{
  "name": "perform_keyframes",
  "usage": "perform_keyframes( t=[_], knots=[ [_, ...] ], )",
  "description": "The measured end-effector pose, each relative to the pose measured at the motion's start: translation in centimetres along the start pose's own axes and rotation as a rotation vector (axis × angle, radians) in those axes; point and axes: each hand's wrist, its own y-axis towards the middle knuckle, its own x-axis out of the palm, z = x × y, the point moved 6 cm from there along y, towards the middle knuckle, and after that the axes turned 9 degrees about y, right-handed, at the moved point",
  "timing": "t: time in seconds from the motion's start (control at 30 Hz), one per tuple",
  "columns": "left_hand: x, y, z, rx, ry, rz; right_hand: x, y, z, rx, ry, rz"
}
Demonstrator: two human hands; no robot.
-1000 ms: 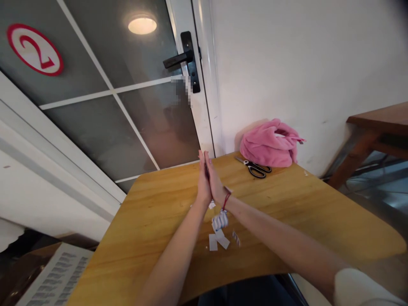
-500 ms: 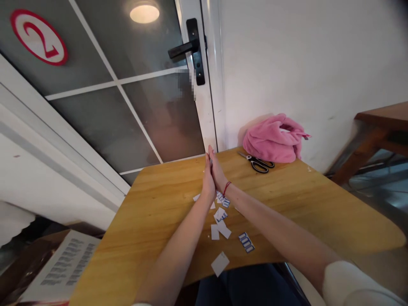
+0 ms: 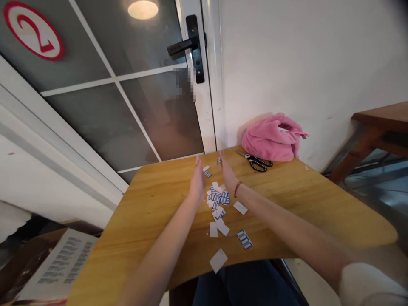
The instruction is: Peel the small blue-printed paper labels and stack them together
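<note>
My left hand (image 3: pixel 197 180) is held on edge at the far half of the table, fingers stretched out and palm facing inward. Opposite it, my right hand (image 3: pixel 228 173) is also open, with a red cord on the wrist; its fingers are slightly blurred. Between and below the hands lies a loose heap of small paper cards (image 3: pixel 216 198), some plain white and some with blue-framed boxes. One small blue-marked card (image 3: pixel 219 160) shows right beside my right fingers; whether it touches them I cannot tell. Another blue-marked card (image 3: pixel 207 174) is near my left fingers.
Black-handled scissors (image 3: pixel 257 163) and a pink plush cloth (image 3: pixel 270 138) lie at the back of the wooden table (image 3: pixel 140 212). Nearer me are a white card (image 3: pixel 218 260) overhanging the front edge and a blue-boxed card (image 3: pixel 244 239). A printed box (image 3: pixel 60 263) stands at left.
My hands were pressed palm to palm; they have now parted to left and right. The card heap beneath them has come into view, with cards near the fingers.
</note>
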Motion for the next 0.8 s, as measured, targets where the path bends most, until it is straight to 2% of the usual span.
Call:
perform_keyframes(
  t=[0.1,0.23,0.3,0.33,0.4,0.43,0.53,0.7,0.8],
  knots=[
    [-3.0,-3.8,-1.0,-0.045,0.098,-0.069,-3.7,-0.6,-1.3,0.086,-0.035,-0.026],
    [-3.5,-11.5,-2.3,0.165,0.745,-0.437,-7.5,-1.0,-1.9,0.236,0.014,-0.030],
    [-3.0,-15.0,-3.1,0.306,0.973,-0.603,-9.1,-1.6,-1.9,0.256,0.041,0.022],
    [-2.9,-16.3,-3.4,0.369,1.060,-0.647,-9.7,-2.1,-1.9,0.243,0.011,0.034],
    [-2.9,-18.0,-3.8,0.470,1.190,-0.674,-10.7,-3.5,-2.2,0.181,-0.159,0.003],
    [-3.0,-18.4,-4.0,0.498,1.237,-0.663,-10.8,-4.3,-2.6,0.126,-0.277,-0.067],
    [-3.2,-18.4,-4.0,0.525,1.318,-0.623,-11.5,-6.8,-3.7,-0.014,-0.563,-0.180],
    [-3.2,-17.7,-3.0,0.542,1.326,-0.588,-10.8,-11.0,-5.8,-0.229,-1.045,-0.361],
    [-4.4,-20.8,-4.3,0.607,1.244,-0.600,-9.6,-14.9,-6.2,-0.370,-1.244,-0.557]
  ],
)
